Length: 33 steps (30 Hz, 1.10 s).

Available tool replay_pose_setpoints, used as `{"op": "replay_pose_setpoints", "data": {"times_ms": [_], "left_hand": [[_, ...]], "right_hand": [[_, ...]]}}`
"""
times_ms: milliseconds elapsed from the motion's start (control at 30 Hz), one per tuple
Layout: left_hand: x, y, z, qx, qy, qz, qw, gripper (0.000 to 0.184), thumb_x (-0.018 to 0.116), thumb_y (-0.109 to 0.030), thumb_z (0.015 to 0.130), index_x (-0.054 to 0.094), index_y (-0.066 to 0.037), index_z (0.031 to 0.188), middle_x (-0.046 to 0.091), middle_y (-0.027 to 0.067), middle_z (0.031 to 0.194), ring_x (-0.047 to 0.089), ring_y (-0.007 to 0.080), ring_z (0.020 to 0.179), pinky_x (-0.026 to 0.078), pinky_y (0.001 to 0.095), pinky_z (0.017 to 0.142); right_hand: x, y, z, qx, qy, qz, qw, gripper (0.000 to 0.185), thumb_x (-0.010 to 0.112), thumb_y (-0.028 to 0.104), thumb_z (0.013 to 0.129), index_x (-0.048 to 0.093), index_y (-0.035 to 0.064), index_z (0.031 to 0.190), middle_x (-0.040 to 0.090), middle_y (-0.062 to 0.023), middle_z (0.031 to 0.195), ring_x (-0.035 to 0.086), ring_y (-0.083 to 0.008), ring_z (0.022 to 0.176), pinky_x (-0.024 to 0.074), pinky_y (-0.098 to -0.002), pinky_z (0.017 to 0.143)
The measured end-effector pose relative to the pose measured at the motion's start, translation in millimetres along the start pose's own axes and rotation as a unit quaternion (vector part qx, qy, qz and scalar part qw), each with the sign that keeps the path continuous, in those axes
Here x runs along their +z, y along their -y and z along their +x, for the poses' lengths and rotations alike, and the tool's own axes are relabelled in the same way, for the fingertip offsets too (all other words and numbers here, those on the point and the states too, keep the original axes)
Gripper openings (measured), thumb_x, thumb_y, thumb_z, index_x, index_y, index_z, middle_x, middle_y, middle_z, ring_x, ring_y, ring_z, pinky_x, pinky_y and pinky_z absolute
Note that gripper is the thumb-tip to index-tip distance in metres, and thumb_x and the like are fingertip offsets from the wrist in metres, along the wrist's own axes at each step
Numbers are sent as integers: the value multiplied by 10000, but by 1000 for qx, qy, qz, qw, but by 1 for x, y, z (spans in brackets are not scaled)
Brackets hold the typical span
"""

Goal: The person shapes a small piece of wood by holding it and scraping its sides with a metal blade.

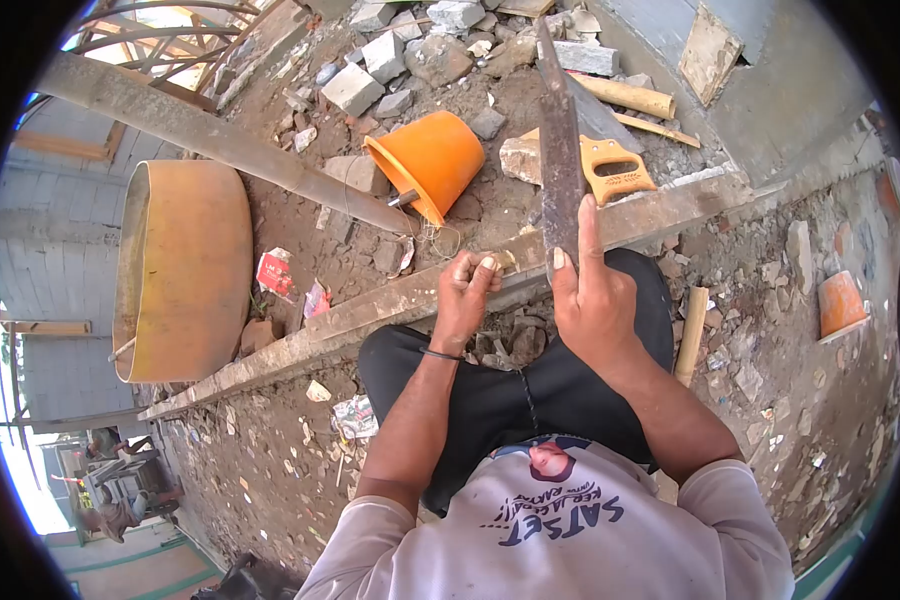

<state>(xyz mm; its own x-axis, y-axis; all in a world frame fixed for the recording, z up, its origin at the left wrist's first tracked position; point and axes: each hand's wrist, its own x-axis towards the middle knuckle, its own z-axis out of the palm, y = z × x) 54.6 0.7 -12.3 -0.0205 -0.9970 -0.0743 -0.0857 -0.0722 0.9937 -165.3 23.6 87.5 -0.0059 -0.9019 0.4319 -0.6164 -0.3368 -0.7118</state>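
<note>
My right hand (595,300) is closed round the lower end of a long dark flat strip (560,150), its index finger stretched along the edge. The strip points away from me, narrower at its far end; whether it is wood or rusty metal I cannot tell. My left hand (467,290) is a closed fist just above the long wooden beam (345,318); what it holds, if anything, is hidden. A small yellowish piece (506,261) lies by its fingertips. Past the strip, a handsaw (618,172) with a yellow handle rests near the beam, its blade partly covered by the strip.
An orange bucket (435,160) lies tipped beyond the beam, a large yellowish round tub (185,270) at left. Broken blocks (385,58) and rubble cover the ground behind. Bamboo pieces (625,95) lie near the wall, and another orange container (842,303) sits at right.
</note>
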Motion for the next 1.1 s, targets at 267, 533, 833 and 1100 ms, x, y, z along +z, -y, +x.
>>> {"op": "replay_pose_setpoints", "data": {"times_ms": [267,533,833,1100], "left_hand": [[-4,-14,-1,-24,6,7,1000,197,609,-150,1055,647,35,1110,720,114,955,704,164,832,607,317,782],[-3,-26,-27,-4,-8,-66,998,192,506,-5,1015,608,36,1174,708,127,1063,719,196,922,614,341,834],[0,-36,-31,43,20,-174,984,206,570,-3,1015,578,-3,1221,644,137,1296,699,216,1032,625,382,875],[11,-32,-2,51,8,180,982,166,610,-95,1031,625,13,1155,667,38,917,624,103,832,522,284,745]], "right_hand": [[32,-45,-20,58,326,-46,942,802,608,164,977,204,75,1665,686,-223,734,679,-433,693,531,-552,702],[71,-86,-65,256,248,269,895,383,558,277,1078,485,26,1359,719,-177,971,686,-219,629,517,-372,532],[38,-57,-49,412,293,451,735,230,578,173,1081,502,34,1247,706,-119,920,589,-113,517,439,-254,421],[25,-77,-57,276,225,247,901,690,644,142,1021,317,88,1626,722,-188,1001,657,-191,606,522,-354,564]]}}
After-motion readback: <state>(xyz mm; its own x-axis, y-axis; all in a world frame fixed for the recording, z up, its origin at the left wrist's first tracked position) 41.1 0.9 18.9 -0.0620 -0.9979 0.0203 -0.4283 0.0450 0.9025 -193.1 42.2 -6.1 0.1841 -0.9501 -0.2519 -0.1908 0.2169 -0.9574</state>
